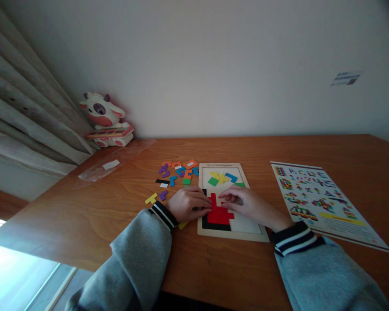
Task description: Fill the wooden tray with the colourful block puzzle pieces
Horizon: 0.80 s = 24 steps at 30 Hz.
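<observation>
A wooden puzzle tray (pixel 233 235) lies on the table, with red pieces (pixel 218 217) and black pieces along its lower left. My left hand (pixel 188 204) rests over the tray's left edge, its fingertips touching the red pieces. From the right, my right hand (pixel 243 202) reaches over the tray with thumb and forefinger apart, close to the red pieces; nothing shows between its fingers. Higher in the tray are yellow pieces (pixel 223 178), a blue piece (pixel 231 177) and a green piece (pixel 213 182). A yellow piece shows partly below my left hand.
Several colored pieces (pixel 187 175) lie left of the tray, with a yellow piece (pixel 151 198) nearer me. A printed sheet (pixel 324 198) is at the right. A cow toy (pixel 106 119) and a clear plastic bag (pixel 99 170) are at the back left, beside a curtain (pixel 29 95).
</observation>
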{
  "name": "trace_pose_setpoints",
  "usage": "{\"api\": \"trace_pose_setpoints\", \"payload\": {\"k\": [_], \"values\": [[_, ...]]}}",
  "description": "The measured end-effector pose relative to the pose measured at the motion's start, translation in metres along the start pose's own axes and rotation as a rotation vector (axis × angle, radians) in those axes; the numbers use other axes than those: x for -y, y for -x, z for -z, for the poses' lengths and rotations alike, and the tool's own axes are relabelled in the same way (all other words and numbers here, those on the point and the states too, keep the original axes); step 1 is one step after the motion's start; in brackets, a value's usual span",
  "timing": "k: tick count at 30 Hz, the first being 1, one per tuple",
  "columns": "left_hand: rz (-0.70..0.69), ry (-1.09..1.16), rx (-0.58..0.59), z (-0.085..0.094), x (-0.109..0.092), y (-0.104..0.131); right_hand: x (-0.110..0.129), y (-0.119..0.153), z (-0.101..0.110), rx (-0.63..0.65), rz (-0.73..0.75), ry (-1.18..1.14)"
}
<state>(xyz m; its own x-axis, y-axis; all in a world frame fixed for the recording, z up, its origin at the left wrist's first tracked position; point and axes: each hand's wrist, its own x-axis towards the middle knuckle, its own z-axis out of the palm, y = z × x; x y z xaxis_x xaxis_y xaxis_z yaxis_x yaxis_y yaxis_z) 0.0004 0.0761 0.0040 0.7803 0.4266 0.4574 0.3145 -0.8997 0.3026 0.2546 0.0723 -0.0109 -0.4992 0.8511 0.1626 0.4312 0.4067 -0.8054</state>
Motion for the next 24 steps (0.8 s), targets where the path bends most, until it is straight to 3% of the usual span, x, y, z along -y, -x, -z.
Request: {"api": "trace_pose_setpoints", "payload": {"k": [11,18,24], "values": [[-0.042,-0.012,-0.029,-0.001,0.0,0.0,-0.006,0.0,-0.007,-0.018,0.038,0.099],[0.073,-0.144,-0.124,0.0,0.003,0.002,0.005,-0.001,-0.008,-0.069,0.176,0.314],[0.116,-0.163,-0.094,0.0,0.002,0.0,0.008,0.002,-0.008,-0.037,0.181,0.412]]}}
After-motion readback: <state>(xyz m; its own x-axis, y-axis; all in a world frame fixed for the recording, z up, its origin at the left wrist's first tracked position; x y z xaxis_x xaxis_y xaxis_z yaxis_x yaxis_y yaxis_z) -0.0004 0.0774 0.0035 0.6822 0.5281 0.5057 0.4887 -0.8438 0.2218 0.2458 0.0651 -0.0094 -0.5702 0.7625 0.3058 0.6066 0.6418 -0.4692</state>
